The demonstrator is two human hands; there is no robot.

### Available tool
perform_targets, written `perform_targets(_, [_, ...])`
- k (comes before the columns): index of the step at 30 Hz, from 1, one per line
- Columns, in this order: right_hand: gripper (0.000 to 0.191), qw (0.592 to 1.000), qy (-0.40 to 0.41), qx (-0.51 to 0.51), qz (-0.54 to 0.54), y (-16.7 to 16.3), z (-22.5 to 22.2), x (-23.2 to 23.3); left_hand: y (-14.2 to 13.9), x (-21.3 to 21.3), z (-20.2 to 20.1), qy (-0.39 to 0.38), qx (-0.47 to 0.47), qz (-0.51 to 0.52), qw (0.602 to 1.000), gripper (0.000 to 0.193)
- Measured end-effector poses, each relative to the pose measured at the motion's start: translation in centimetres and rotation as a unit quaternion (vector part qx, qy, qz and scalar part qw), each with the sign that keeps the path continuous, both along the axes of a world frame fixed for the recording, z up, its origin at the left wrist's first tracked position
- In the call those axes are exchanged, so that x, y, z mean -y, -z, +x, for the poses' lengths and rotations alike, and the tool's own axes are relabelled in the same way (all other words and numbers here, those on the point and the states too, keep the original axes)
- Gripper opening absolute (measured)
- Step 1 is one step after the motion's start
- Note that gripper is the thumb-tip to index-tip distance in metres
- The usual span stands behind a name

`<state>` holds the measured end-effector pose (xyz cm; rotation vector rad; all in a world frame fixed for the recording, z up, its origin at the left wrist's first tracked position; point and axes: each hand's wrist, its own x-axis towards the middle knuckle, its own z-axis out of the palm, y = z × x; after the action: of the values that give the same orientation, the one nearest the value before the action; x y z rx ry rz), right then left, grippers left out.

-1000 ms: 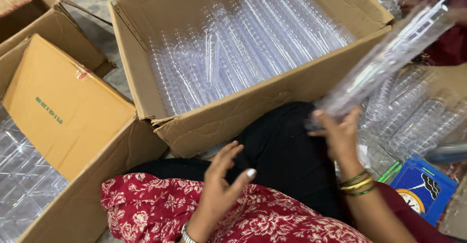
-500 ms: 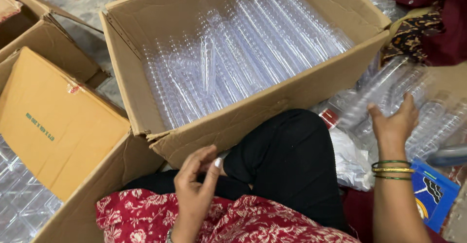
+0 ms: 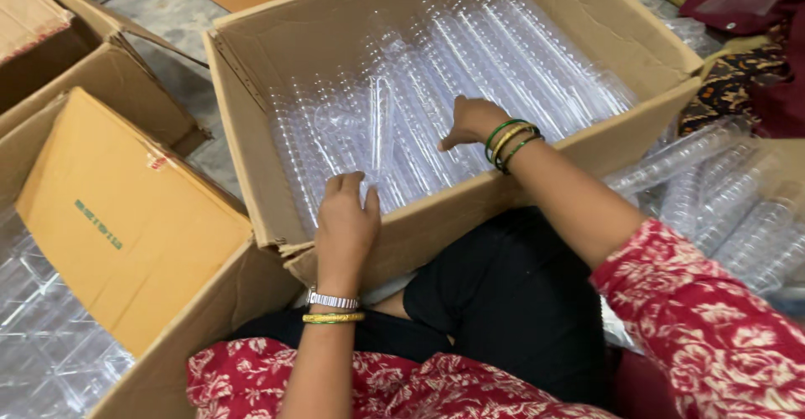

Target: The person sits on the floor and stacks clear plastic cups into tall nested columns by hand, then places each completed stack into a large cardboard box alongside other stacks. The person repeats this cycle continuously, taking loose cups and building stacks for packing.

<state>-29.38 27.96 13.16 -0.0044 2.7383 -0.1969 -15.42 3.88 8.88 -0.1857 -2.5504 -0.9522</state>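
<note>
Head view, looking down at a seated person at work over an open carton [image 3: 251, 125] on the floor. The carton holds rows of clear plastic stacks [image 3: 470, 75], long tube-like columns lying side by side along the bottom; whether each is a nest of cups or of small bottles cannot be told. Both hands are inside the carton, well apart. The left hand [image 3: 345, 218] lies at the near wall, palm down, fingers spread flat on the stacks just past the rim and gripping nothing. The right hand [image 3: 471, 119] rests further in, near the middle of the rows, fingers curled down onto a stack; whether they close around it is hidden by the back of the hand. Green and gold bangles [image 3: 507, 140] sit at that wrist, a watch [image 3: 334, 300] at the left.

More clear stacks [image 3: 729, 201] lie loose on the floor to the right of the carton. A second carton [image 3: 126, 218] at the left, flap raised, holds clear ware too.

Step in hand, as judged: settling or picking among the rows in the carton, with no stack lifted clear. A next move calls for a firm hold along one column's length, since a long nested stack is likely to bend or part if raised by one end, and its slick neighbours may roll.
</note>
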Motion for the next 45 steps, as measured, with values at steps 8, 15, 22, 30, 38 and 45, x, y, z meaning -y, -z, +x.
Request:
perform_targets(8, [0.096, 0.951, 0.171, 0.146, -0.211, 4.3, -2.8, -1.0, 2.4, 2.1, -5.5, 0.093, 0.299, -0.012, 0.95, 0.065])
perform_targets(15, [0.108, 0.923, 0.183, 0.133, -0.312, 4.6, -3.2, -1.1, 3.1, 2.5, -6.4, 0.143, 0.37, -0.024, 0.918, 0.065])
perform_targets(22, [0.103, 0.856, 0.034, 0.029, -0.516, 2.1, 0.0, 3.6, 2.4, 2.4, -6.2, 0.184, 0.232, 0.076, 0.952, 0.1])
perform_targets(30, [0.079, 0.881, -0.01, 0.133, -0.453, 1.7, -4.1, 10.7, 0.0, 3.5, -5.2, -0.097, 0.054, 0.333, 0.936, 0.066])
perform_targets(38, [0.136, 0.976, 0.074, -0.057, -0.195, 11.8, -8.7, 10.3, 0.3, 3.3, -6.2, -0.145, 0.108, 0.268, 0.946, 0.072])
perform_targets(45, [0.115, 0.847, 0.264, 0.078, -0.456, 12.7, -11.5, 9.9, 1.1, 3.4, -6.8, -0.151, 0.168, 0.243, 0.943, 0.075])
